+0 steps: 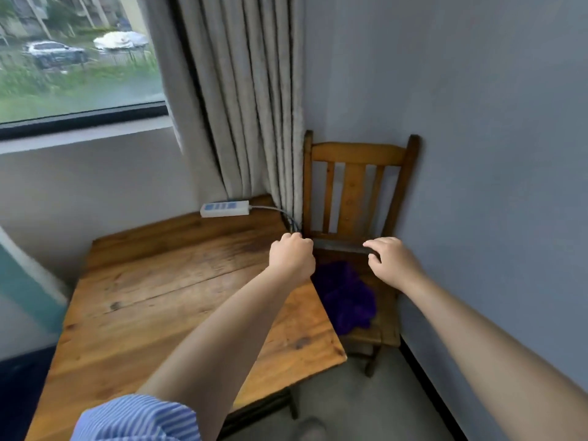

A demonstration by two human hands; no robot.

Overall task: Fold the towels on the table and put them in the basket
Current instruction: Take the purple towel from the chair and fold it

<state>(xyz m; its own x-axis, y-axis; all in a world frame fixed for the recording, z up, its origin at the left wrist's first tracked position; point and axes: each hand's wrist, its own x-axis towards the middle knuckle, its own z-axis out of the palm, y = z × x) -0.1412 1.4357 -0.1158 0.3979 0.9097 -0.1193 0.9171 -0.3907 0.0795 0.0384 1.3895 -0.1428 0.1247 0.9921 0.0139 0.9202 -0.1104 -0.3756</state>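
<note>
Hands: I count two. The left hand (291, 257) is curled shut at the far right corner of the table (165, 300); the right hand (393, 262) has its fingers bent on a dark strip (339, 246). I cannot tell whether either grips it.
Towels: I count one, purple (345, 297), bunched on the seat of the chair (354, 186), centre right of the frame, below both hands.
Furniture: one table, one chair, touching or just beside.
Edges: the table's right edge runs beside the towel; floor (366, 409) is open at lower right.
Writing: one power strip (224, 208) at the table's far edge; I cannot read its label.
</note>
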